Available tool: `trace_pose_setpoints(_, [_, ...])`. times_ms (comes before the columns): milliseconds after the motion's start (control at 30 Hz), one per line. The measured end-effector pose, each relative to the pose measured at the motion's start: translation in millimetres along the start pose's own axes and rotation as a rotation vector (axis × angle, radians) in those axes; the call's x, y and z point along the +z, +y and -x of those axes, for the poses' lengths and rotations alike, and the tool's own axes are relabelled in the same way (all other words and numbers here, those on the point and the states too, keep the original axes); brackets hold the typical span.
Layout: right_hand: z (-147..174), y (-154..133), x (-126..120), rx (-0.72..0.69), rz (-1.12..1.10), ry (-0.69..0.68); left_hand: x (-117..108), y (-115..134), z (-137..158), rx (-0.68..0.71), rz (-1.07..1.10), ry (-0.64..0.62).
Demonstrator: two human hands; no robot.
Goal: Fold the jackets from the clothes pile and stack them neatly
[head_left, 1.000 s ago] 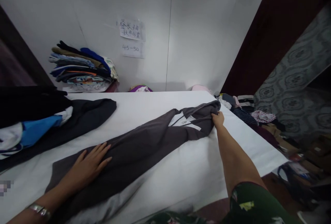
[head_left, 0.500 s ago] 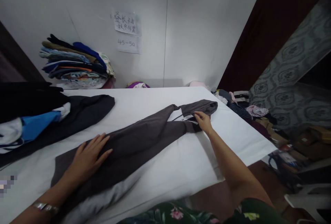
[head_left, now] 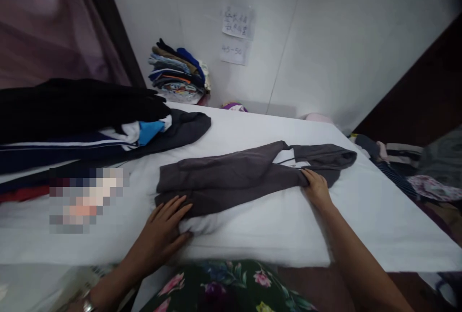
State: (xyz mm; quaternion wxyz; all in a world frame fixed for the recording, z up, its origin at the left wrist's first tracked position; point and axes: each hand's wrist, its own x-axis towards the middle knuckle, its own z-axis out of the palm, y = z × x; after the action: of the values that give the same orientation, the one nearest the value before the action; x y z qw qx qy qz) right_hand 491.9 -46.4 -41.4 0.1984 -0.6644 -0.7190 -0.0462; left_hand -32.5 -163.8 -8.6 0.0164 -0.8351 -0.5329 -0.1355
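Note:
A dark grey hooded jacket lies lengthwise on the white-covered table, folded narrow, with its hood toward the right. White lining shows at the neck opening. My left hand rests on the jacket's lower left corner, fingers stretched out and the thumb on the white cloth. At the neck, below the hood, my right hand has its fingers closed on the jacket's near edge. Part of that edge is hidden under the fingers.
Black, navy and blue clothes are heaped on the table's left side. A stack of folded clothes stands by the wall, under paper signs. More clothes lie beyond the table's right edge. The white tabletop extends toward my body.
The view has swung left. My left hand has shifted to the jacket's lower left corner, and the lower part now lies folded narrower. My right hand has moved onto the near edge at the neck.

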Motion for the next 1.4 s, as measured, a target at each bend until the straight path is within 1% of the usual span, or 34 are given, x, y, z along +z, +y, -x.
trace_pose_setpoints(67, [-6, 6, -3, 0.017, 0.001, -0.031, -5, 4, -3, -0.031, 0.025, -0.058])
trace_pose_setpoints(133, [-11, 13, -11, 0.0, 0.0, -0.042, -11, 5, -7, -0.046, 0.044, -0.087])
trace_pose_setpoints(200, [-15, 22, -19, -0.037, 0.03, 0.002, -16, 4, -9, -0.055, 0.058, -0.086])
trace_pose_setpoints(267, [-14, 31, -22, -0.097, 0.077, 0.031, -20, 3, -7, -0.039, 0.073, -0.094])
trace_pose_setpoints(333, [-8, 39, -18, -0.161, 0.097, -0.001, -21, 3, -3, -0.003, 0.081, -0.117])
trace_pose_setpoints(400, [1, 47, -8, -0.187, 0.082, -0.04, -20, 5, 2, 0.02, 0.087, -0.132])
trace_pose_setpoints(500, [14, 55, 6, -0.163, 0.072, -0.053, -20, 5, 9, 0.023, 0.137, -0.118])
trace_pose_setpoints(567, [18, 54, 8, -0.122, 0.111, -0.045, -21, 2, 15, -0.005, 0.192, -0.081])
trace_pose_setpoints(633, [20, 45, 4, -0.096, 0.137, -0.014, -22, -5, 21, -0.112, 0.233, 0.016])
trace_pose_setpoints(667, [19, 36, 1, -0.106, 0.12, 0.009, -22, -9, 23, -0.204, 0.244, 0.085])
trace_pose_setpoints(733, [19, 12, -6, -0.181, 0.023, 0.032, -21, -16, 26, -0.435, 0.258, 0.216])
trace_pose_setpoints(767, [19, -2, -8, -0.229, -0.036, 0.028, -21, -18, 26, -0.546, 0.269, 0.248])
trace_pose_setpoints(800, [20, -17, -8, -0.274, -0.084, 0.011, -20, -20, 26, -0.639, 0.281, 0.248])
trace_pose_setpoints(867, [23, -43, -2, -0.323, -0.12, -0.05, -21, -19, 22, -0.758, 0.293, 0.177])
trace_pose_setpoints(967, [31, -67, 17, -0.3, -0.063, -0.134, -25, -12, 13, -0.819, 0.273, 0.046])
trace_pose_setpoints(1067, [37, -69, 32, -0.284, -0.029, -0.159, -27, -8, 9, -0.834, 0.296, 0.008])
trace_pose_setpoints(1167, [39, -62, 38, -0.295, -0.044, -0.138, -25, -9, 7, -0.822, 0.372, 0.057])
trace_pose_setpoints(1267, [38, -55, 41, -0.294, -0.065, -0.115, -22, -13, 5, -0.837, 0.551, 0.126])
trace_pose_setpoints(1300, [38, -53, 43, -0.293, -0.074, -0.111, -22, -14, 4, -0.872, 0.637, 0.146])
trace_pose_setpoints(1400, [38, -46, 49, -0.3, -0.107, -0.098, -25, -18, -2, -1.04, 0.923, 0.218])
